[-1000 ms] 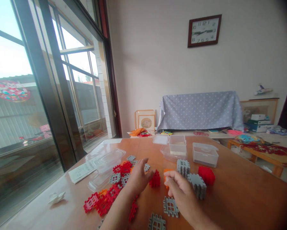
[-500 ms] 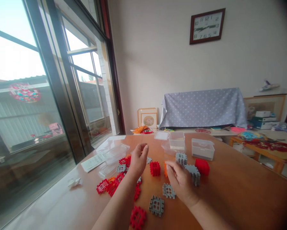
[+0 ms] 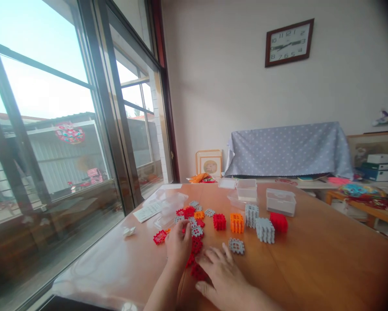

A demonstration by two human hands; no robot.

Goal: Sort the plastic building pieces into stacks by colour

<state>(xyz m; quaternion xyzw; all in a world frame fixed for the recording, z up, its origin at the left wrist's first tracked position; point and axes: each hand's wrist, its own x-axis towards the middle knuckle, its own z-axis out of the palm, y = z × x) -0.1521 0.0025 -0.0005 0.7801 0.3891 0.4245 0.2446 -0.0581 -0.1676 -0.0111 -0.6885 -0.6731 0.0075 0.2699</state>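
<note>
Right hand (image 3: pixel 221 276) has its fingers (image 3: pixel 225 255) spread open just right of the red plastic tiles (image 3: pixel 197 272), while the left hand (image 3: pixel 177 247) sits closer, can't tell if it's gripping.

Interlocking plastic lattice tiles (image 3: pixel 190 221) in a loose red, gray and orange heap on the wooden tabletop (image 3: pixel 313 263), flat with notched edges. To the right, a rough row of assembled blocks: a red cube (image 3: pixel 219 222), an orange cube (image 3: pixel 237 223), two gray stacks (image 3: pixel 251 215) (image 3: pixel 265 230) side by side, and a red block (image 3: pixel 278 222). Nearer the row, a lone flat gray tile (image 3: pixel 236 246); left of the heap, a lone red tile (image 3: pixel 159 236).
</note>
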